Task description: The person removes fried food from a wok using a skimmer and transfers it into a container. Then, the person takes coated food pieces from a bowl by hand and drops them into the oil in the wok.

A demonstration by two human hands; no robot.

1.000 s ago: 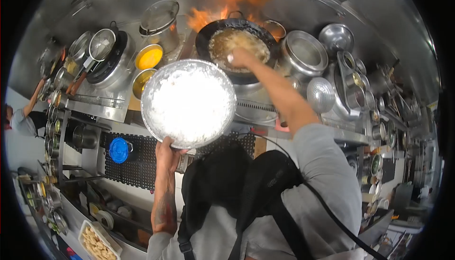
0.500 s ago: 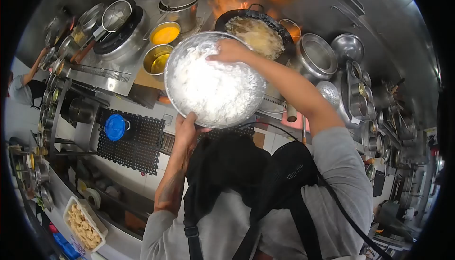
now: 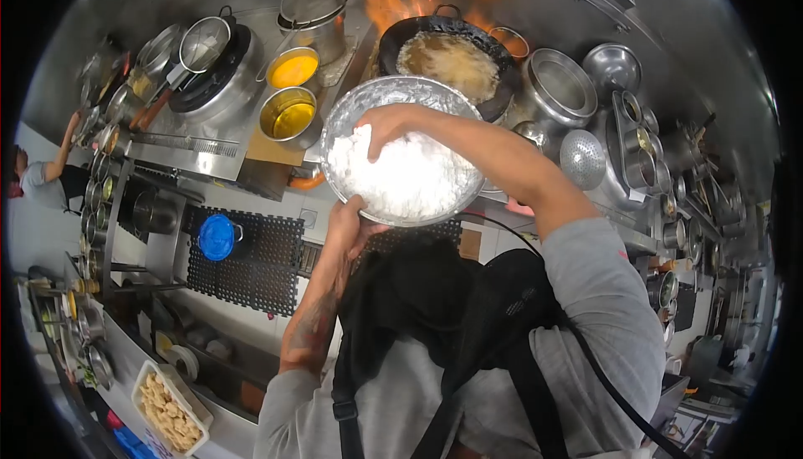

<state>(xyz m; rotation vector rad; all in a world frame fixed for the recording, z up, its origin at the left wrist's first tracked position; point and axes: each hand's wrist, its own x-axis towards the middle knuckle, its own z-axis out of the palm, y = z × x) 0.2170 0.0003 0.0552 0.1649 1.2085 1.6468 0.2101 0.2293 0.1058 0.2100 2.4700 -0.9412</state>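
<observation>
A wide metal bowl of white floury powder is tilted in front of the stove. My left hand grips its lower left rim, thumb on the edge. Inside the bowl my right hand has its fingers curled at the upper left of the powder, closed around a white-coated piece. Right behind the bowl a black wok holds bubbling oil, with flames behind it. Pots of yellow-orange liquid and yellow oil stand left of the bowl.
A strainer pot stands behind the pots. Right of the wok are stacked metal bowls and a perforated ladle. A tray of pale battered pieces lies lower left. Another person works at far left. A blue-lidded bucket stands below.
My right hand has come from over the wok into the bowl, and its fingers have curled around a coated piece. The bowl, held by my left hand, has shifted right.
</observation>
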